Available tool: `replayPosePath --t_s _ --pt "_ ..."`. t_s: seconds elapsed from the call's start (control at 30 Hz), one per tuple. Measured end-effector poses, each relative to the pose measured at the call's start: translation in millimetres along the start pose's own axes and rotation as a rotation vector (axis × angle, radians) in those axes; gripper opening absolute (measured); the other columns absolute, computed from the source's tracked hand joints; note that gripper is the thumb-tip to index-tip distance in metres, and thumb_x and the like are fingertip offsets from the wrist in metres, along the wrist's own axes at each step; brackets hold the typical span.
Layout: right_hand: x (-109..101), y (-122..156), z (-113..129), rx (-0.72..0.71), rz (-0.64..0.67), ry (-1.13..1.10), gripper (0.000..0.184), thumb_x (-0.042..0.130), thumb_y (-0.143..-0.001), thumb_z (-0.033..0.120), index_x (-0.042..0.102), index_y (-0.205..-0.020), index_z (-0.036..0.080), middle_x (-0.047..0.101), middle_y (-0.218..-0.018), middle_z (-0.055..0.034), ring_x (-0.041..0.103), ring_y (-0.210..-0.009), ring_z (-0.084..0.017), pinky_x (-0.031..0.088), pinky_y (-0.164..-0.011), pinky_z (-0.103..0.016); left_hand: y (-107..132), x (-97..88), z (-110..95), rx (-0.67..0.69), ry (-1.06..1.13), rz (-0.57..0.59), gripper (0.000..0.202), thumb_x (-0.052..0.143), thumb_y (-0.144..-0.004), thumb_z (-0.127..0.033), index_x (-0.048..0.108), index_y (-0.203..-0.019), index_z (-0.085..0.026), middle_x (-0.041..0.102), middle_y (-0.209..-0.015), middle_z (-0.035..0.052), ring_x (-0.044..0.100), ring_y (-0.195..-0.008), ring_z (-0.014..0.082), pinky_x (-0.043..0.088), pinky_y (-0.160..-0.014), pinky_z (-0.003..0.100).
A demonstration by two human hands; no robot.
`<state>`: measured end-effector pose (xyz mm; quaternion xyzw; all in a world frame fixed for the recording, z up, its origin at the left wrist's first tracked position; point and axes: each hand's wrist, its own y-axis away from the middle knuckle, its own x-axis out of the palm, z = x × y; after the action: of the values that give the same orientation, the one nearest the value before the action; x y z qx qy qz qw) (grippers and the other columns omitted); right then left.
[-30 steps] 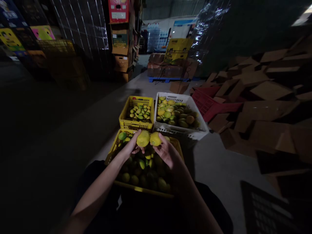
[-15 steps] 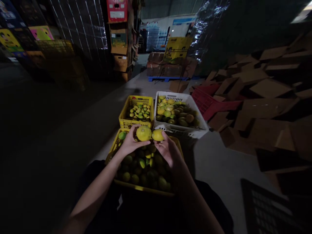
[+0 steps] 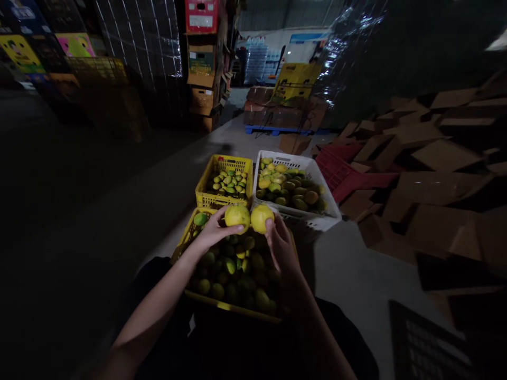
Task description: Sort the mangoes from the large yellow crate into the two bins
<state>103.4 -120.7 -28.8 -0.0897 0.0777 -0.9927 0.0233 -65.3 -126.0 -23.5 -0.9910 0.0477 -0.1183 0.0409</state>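
Observation:
My left hand (image 3: 216, 229) is closed round a yellow lemon (image 3: 237, 217), thumb along its lower side. Close beside it, my right hand (image 3: 280, 240) grips another yellow lemon (image 3: 261, 219). Both fruits are held up above the near yellow crate (image 3: 233, 309), which contains many green and yellow fruits in shadow. Beyond my hands, a second yellow crate (image 3: 204, 199) holds small green-yellow lemons. To its right, a white crate (image 3: 330, 217) holds bigger yellow and darker fruits. My palms are mostly hidden behind the fingers and fruit.
A red crate (image 3: 344, 177) and a heap of flattened cardboard boxes (image 3: 443, 184) lie on the right. Stacked cartons (image 3: 202, 63) stand behind. A blue pallet (image 3: 273, 130) bears boxes at the back. A dark crate (image 3: 420, 338) is at lower right.
The right lemon has been turned, showing a rounder side, and is raised slightly. My right fingers have shifted round it. The left lemon has also turned a little in my hand.

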Motion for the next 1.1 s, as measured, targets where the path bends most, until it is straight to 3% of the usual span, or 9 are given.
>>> replayPosePath --t_s 0.3,0.4,0.5,0.63,0.73,0.8,0.93,1.1 --pt "5 5 2 -0.088 0.055 0.126 0.024 0.065 -0.075 0.038 0.058 -0.092 0.023 0.066 -0.092 -0.0008 0.058 -0.084 -0.017 0.047 -0.076 -0.028 -1 -3.9 2 -0.001 0.036 -0.096 0.045 0.075 -0.068 -0.041 0.065 -0.105 -0.019 0.069 -0.099 0.0035 0.060 -0.099 0.0229 0.047 -0.086 0.032" --pt "8 6 5 -0.077 0.070 0.159 0.021 0.062 -0.077 0.038 0.057 -0.091 0.023 0.064 -0.086 -0.0002 0.057 -0.080 -0.017 0.046 -0.072 -0.028 -3 -4.3 7 -0.050 0.023 -0.114 0.043 0.065 -0.075 -0.051 0.066 -0.101 -0.018 0.068 -0.080 0.0020 0.061 -0.075 0.0182 0.049 -0.065 0.028" --pt "9 7 5 -0.054 0.070 0.160 0.018 0.059 -0.079 0.040 0.057 -0.087 0.023 0.062 -0.083 0.0008 0.055 -0.076 -0.016 0.045 -0.068 -0.026 -4 -2.3 8 -0.153 0.068 -0.131 0.051 0.058 -0.075 -0.061 0.065 -0.096 -0.014 0.061 -0.059 0.0006 0.051 -0.048 0.0119 0.038 -0.043 0.023" --pt "12 8 7 -0.048 0.043 0.130 0.018 0.061 -0.078 0.039 0.055 -0.087 0.024 0.062 -0.084 0.0012 0.056 -0.078 -0.016 0.046 -0.071 -0.027 -8 0.6 5 -0.266 0.260 -0.091 0.060 0.052 -0.076 -0.067 0.061 -0.096 -0.011 0.062 -0.059 0.0040 0.053 -0.044 0.0114 0.035 -0.036 0.021" --pt "15 10 8 -0.044 0.030 0.164 0.020 0.062 -0.077 0.039 0.055 -0.087 0.023 0.062 -0.084 0.0002 0.057 -0.080 -0.017 0.047 -0.072 -0.028 -10 0.6 4 -0.304 0.314 -0.092 0.058 0.053 -0.076 -0.064 0.061 -0.097 -0.011 0.066 -0.069 0.0067 0.060 -0.057 0.0148 0.042 -0.040 0.021" --pt "16 9 6 -0.032 0.004 0.144 0.024 0.065 -0.075 0.039 0.054 -0.090 0.023 0.063 -0.086 0.0001 0.059 -0.081 -0.017 0.048 -0.072 -0.029 -9 0.2 6 -0.267 0.297 -0.098 0.054 0.056 -0.076 -0.061 0.059 -0.101 -0.013 0.068 -0.081 0.0074 0.064 -0.069 0.0167 0.049 -0.052 0.024" --pt "12 4 -2 -0.029 -0.139 0.086 0.036 0.072 -0.069 0.038 0.048 -0.092 0.023 0.064 -0.086 0.0005 0.061 -0.077 -0.015 0.049 -0.070 -0.029 -6 -0.5 11 0.008 0.073 -0.146 0.046 0.067 -0.074 -0.048 0.055 -0.107 -0.018 0.064 -0.103 0.0051 0.059 -0.098 0.0177 0.047 -0.086 0.027" --pt "6 -2 -7 -0.121 -0.244 0.125 0.050 0.081 -0.057 0.033 0.046 -0.091 0.023 0.064 -0.088 0.0006 0.063 -0.079 -0.016 0.051 -0.073 -0.031 -9 -4.3 19 0.254 -0.141 -0.153 0.060 0.081 -0.061 -0.035 0.050 -0.110 -0.020 0.059 -0.111 0.0053 0.056 -0.103 0.0193 0.043 -0.093 0.030"
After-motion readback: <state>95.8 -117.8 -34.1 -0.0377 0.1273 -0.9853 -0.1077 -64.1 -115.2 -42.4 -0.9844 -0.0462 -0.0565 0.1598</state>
